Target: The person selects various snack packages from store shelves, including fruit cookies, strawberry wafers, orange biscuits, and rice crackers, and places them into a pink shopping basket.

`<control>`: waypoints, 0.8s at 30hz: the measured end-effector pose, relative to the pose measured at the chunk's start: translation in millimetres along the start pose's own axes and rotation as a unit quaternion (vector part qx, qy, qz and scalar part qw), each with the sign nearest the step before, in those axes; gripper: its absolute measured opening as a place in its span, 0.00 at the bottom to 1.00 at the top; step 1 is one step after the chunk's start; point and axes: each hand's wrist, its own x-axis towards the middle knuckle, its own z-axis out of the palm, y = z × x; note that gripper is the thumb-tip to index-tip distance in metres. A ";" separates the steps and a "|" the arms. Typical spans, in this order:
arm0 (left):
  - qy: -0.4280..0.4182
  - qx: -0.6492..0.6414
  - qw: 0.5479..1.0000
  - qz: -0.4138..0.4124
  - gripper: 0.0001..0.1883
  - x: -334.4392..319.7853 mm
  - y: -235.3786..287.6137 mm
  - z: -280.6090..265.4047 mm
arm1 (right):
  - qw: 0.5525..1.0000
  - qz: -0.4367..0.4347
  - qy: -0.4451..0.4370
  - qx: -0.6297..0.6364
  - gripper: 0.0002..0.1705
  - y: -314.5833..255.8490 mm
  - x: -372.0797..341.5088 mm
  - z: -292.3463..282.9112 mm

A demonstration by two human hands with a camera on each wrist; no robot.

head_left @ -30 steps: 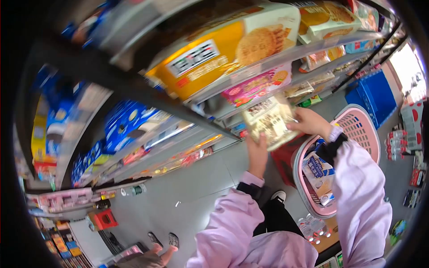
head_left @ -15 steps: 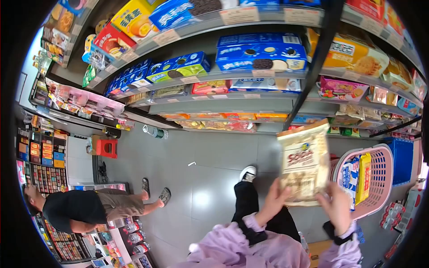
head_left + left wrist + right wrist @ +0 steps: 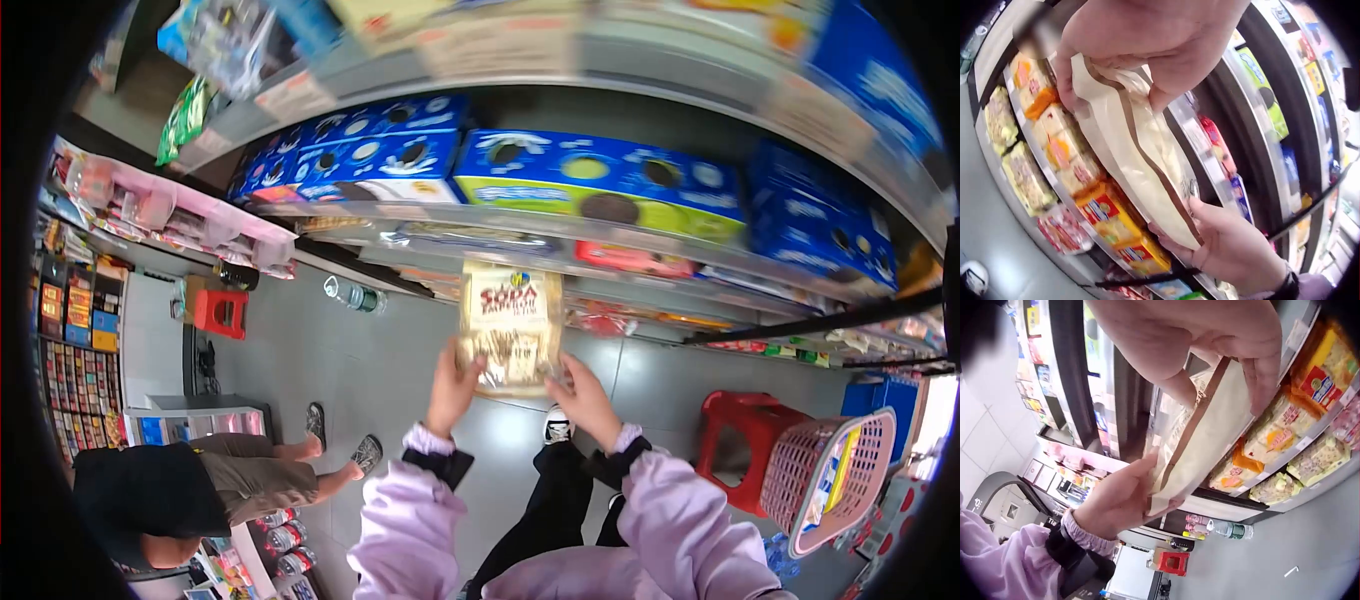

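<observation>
A cream bag of soda crackers (image 3: 512,310) with red "SODA" lettering is held upright before the shelves in the head view. My left hand (image 3: 455,390) pinches its lower left side, while my right hand (image 3: 588,400) pinches the lower right. Seen from the left wrist, the pale bag (image 3: 1129,137) shows a brown stripe, with left thumb and fingers on one end and the right hand (image 3: 1235,240) at the other. In the right wrist view, the left hand (image 3: 1116,497) grips the bag's lower end and the right hand's fingers bend over the upper end.
Shelves with blue cookie boxes (image 3: 600,180) stretch across the front. At right, a pink basket (image 3: 790,470) holding packages stands by a red stool (image 3: 715,440). A person in a black shirt (image 3: 150,500) is at lower left. A plastic bottle (image 3: 352,295) lies on the floor.
The view has swung left along the shelves, and both hands have carried the cracker bag along. The basket now appears lower, with more of the red stool showing.
</observation>
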 end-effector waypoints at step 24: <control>0.103 0.441 0.891 -0.030 0.23 257.0 -144.4 -157.0 | 0.981 -0.073 -0.033 -0.178 0.17 -26.7 273.0 252.0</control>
